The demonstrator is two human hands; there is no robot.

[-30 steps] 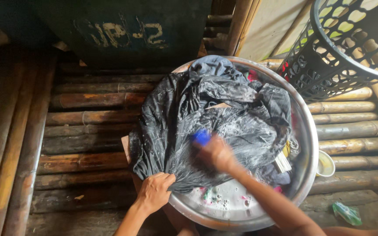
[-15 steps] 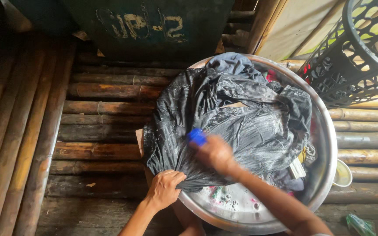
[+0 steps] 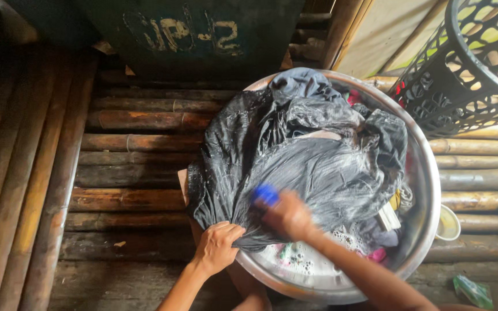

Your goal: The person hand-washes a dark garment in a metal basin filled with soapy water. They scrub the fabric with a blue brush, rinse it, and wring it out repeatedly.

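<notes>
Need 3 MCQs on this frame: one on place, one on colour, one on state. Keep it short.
1. Where does the black mesh basket stand?
A. upper right, beside the basin
B. inside the basin
C. lower left on the floor

2. What colour is the brush in the right hand?
A. red
B. blue
C. yellow

3. What state is the dark cloth in?
A. dry and folded
B. hanging on a line
C. wet and soapy

A: the basket sits past the metal basin rim at upper right.
B: a blue tip shows above the fingers.
C: suds streak the cloth, while the left hand grips its edge.
</notes>
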